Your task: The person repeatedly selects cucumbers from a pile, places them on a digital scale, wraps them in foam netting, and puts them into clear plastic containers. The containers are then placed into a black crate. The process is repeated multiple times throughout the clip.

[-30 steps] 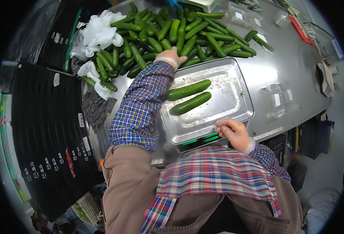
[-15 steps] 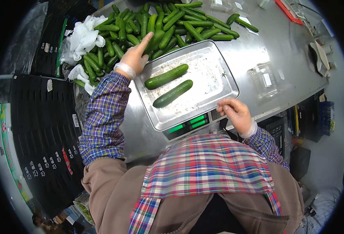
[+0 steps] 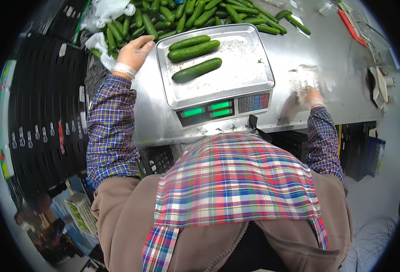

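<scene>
Three green cucumbers (image 3: 195, 70) lie on the metal tray (image 3: 241, 86) of a scale (image 3: 207, 111), two side by side at the far left and one nearer. My left hand (image 3: 134, 55), in a clear glove, is beside the tray's left edge. Its fingers stretch toward the near edge of the cucumber pile (image 3: 163, 20), and I see nothing held. Out to the right, my gloved right hand (image 3: 314, 97) has its fingers closed at the near edge of a clear plastic container (image 3: 305, 78). The container is see-through and blurred, so the exact grip is hard to make out.
White foam netting (image 3: 109, 11) lies left of the pile. Black crates (image 3: 50, 99) are stacked along the left. At the far right are a red-edged item (image 3: 350, 28) and white curved pieces (image 3: 378, 86). Small stem bits lie near the metal table's (image 3: 154, 129) front edge.
A third cucumber now lies on the tray. My left hand has drawn back left from the pile, and my right hand has moved rightward to the clear container. The view has shifted, showing the scale's front.
</scene>
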`<control>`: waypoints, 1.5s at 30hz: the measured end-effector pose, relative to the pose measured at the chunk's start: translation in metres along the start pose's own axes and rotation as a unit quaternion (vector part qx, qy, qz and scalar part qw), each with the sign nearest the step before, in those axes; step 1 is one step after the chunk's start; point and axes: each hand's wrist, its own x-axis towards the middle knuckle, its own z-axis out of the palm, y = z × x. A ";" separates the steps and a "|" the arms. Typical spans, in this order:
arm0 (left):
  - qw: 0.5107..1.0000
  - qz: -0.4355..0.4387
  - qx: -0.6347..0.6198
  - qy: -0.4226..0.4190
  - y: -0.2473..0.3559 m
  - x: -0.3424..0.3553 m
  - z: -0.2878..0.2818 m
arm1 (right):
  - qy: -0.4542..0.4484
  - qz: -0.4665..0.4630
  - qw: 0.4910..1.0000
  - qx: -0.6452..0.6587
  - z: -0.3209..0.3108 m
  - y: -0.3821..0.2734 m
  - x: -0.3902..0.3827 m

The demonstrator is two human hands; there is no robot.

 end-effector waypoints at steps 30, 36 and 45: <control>0.938 0.091 0.332 0.025 0.063 -0.071 0.107 | 0.443 -0.094 0.839 0.302 -0.026 0.065 -0.002; 0.912 0.084 0.390 0.098 0.045 -0.031 0.079 | 0.493 -0.218 0.764 0.356 -0.062 0.013 -0.061; 0.951 0.137 0.197 0.193 -0.005 -0.036 0.061 | 0.423 -0.425 0.736 0.313 -0.082 -0.107 -0.125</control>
